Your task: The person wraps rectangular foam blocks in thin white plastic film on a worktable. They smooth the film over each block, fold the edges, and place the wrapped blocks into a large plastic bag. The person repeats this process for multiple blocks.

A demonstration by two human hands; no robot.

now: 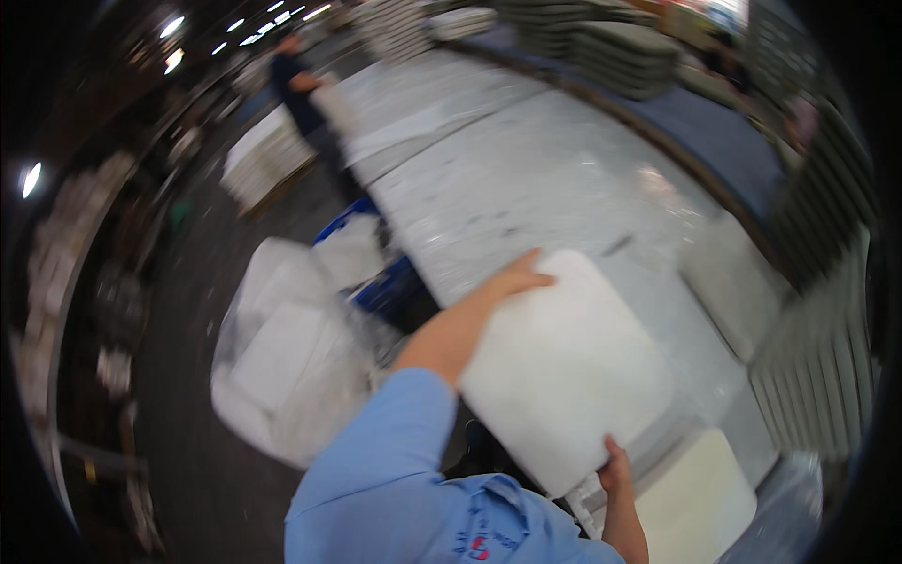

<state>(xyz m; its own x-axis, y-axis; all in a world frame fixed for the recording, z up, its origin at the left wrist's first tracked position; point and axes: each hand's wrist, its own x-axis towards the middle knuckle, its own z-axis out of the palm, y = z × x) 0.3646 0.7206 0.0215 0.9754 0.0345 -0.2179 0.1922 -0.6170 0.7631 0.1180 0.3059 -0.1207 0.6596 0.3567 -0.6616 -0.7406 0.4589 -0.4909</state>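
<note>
A white, rounded-corner foam cushion (573, 376) lies slanted in front of me, over the near end of a plastic-covered table (507, 179). At its far left corner my left hand (521, 277) grips the edge, thumb and fingers spread around it. My right hand (615, 465) is closed on the near right edge, its fingers partly hidden. Close beside that hand, a cream-coloured foam cushion (709, 503) sits at the lower right. The picture is somewhat blurred by motion.
A clear plastic bag of white cushions (291, 357) stands on the floor at left, near a blue container (390, 287). Stacked grey-green cushions (817, 367) line the right side. Farther off, another person (305, 89) stands by the table holding a pale piece.
</note>
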